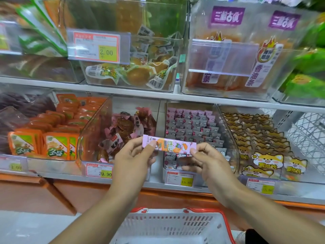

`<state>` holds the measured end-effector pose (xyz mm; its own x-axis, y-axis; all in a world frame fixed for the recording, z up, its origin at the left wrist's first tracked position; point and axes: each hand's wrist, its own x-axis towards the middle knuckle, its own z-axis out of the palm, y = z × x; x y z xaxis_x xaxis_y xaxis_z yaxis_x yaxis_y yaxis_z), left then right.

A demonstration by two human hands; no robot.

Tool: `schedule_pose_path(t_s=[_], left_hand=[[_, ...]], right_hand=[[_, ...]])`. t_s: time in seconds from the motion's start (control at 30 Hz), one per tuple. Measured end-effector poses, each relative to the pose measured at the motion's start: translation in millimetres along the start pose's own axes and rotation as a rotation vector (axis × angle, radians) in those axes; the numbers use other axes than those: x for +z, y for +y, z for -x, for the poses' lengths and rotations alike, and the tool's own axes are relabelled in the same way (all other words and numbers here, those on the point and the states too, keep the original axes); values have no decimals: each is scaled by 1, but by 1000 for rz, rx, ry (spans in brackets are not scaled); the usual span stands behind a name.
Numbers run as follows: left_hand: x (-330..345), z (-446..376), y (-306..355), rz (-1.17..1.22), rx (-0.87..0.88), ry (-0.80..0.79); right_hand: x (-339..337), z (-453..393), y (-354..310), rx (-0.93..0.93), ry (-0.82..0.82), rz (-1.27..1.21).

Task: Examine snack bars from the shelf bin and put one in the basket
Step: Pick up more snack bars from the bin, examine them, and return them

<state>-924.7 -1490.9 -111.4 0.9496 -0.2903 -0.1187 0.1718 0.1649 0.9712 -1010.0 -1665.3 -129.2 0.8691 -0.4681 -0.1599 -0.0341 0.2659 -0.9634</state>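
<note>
A long pink and orange snack bar (171, 145) is held level in front of the lower shelf. My left hand (135, 155) pinches its left end and my right hand (209, 159) pinches its right end. Right behind it stands a clear shelf bin (226, 131) stacked with several small pink and grey wrapped snacks. Below my forearms sits a white basket with a red rim (168, 226); the part of its inside that shows holds nothing.
Neighbouring clear bins hold brown wrapped snacks (123, 131), orange packets (56, 145) and yellow fox-print packets (260, 147). An upper shelf (158, 95) carries more bins. Price tags line the shelf's front edge. An orange cabinet base runs under the shelf.
</note>
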Motion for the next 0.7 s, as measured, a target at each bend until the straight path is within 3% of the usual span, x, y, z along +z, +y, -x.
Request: schedule_pose_path(t_s=[0.27, 0.57, 0.7], left_hand=[[-2, -8, -5, 211, -128, -24], [3, -7, -8, 117, -124, -53], [1, -6, -8, 70, -46, -109]], right_hand=[[-8, 0, -6, -32, -36, 5], [-7, 10, -12, -194, -206, 240], [-8, 8, -13, -167, -161, 101]])
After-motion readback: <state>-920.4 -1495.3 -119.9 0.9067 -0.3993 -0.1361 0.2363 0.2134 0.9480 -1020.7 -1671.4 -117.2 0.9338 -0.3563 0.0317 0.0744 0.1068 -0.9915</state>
